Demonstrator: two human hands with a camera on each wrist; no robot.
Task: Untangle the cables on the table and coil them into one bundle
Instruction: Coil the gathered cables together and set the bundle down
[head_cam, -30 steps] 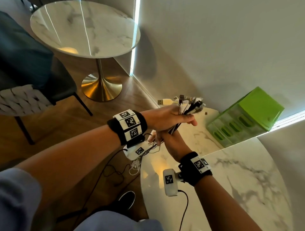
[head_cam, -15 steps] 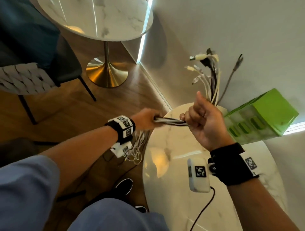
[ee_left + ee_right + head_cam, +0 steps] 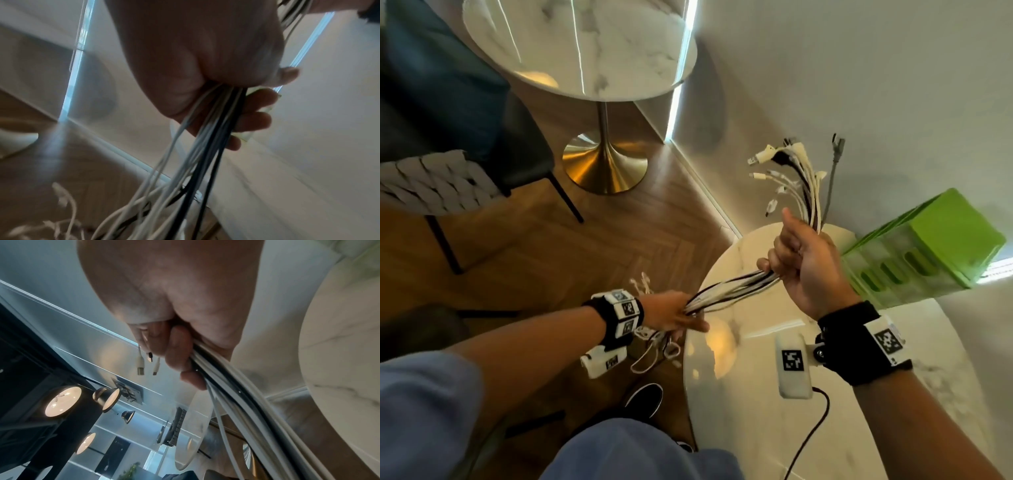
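Note:
A bunch of white and black cables [image 3: 736,286] stretches between my two hands above the left rim of the white marble table [image 3: 763,428]. My right hand [image 3: 796,260] grips the bunch, and the plug ends [image 3: 787,171] fan up out of its fist. Lower and further left, my left hand [image 3: 674,313] is closed round the same cables [image 3: 207,146], past the table's edge. Their loose tails [image 3: 654,353] hang below that hand towards the floor. In the right wrist view the cables [image 3: 226,394] leave my curled fingers [image 3: 180,356] and run down to the right.
A green plastic box [image 3: 928,246] stands on the table against the wall, right of my right hand. A second round marble table [image 3: 585,51] on a gold pedestal and a dark chair [image 3: 448,137] stand on the wooden floor to the left. My shoe [image 3: 645,399] is below.
My hands have drawn apart: the right hand took the plug ends and rose to the right, while the left slid down the cables to the left. The bunch now runs taut between them.

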